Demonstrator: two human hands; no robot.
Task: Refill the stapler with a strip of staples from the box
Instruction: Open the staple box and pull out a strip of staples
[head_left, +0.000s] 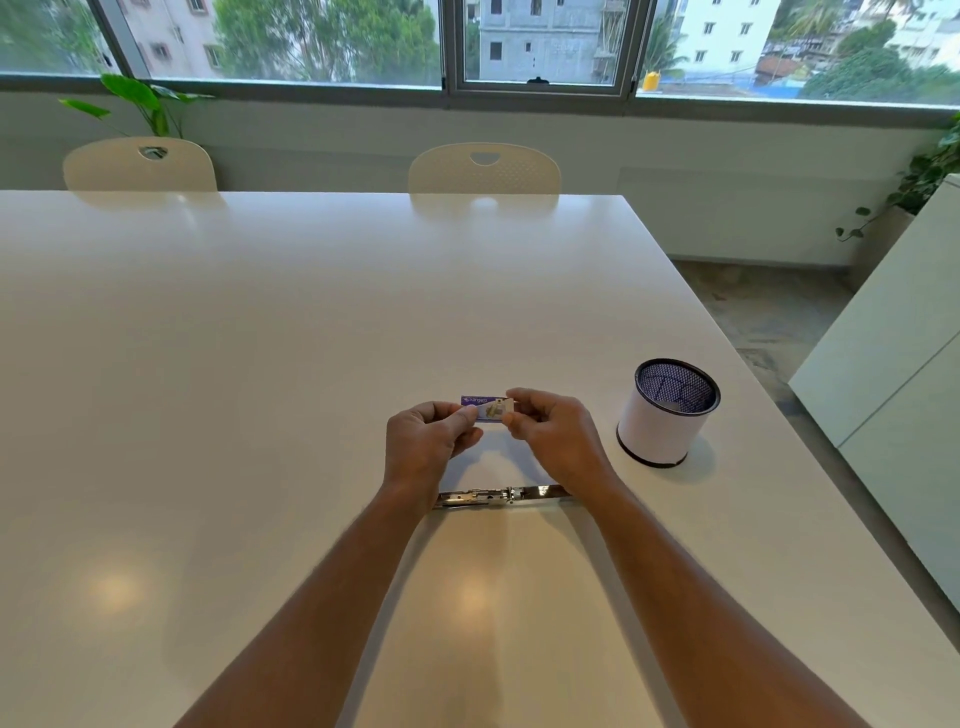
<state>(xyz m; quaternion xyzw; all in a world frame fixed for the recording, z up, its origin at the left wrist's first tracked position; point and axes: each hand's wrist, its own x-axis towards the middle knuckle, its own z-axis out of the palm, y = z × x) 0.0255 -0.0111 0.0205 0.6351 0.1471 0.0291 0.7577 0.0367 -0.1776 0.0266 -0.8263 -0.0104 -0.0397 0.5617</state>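
A small purple staple box (484, 408) is held above the white table (260, 338). My left hand (428, 441) pinches its left end. My right hand (550, 431) pinches the right end, where a pale flap or inner tray sticks out. Whether a staple strip shows there is too small to tell. The metal stapler (498, 496) lies flat on the table, swung fully open in a long line, just below both hands and between my wrists.
A round mesh pen holder (670, 410) with a white wrap stands to the right of my right hand. Two cream chairs (483, 169) face the table's far edge. The table's right edge drops to the floor beside a white cabinet (893, 364).
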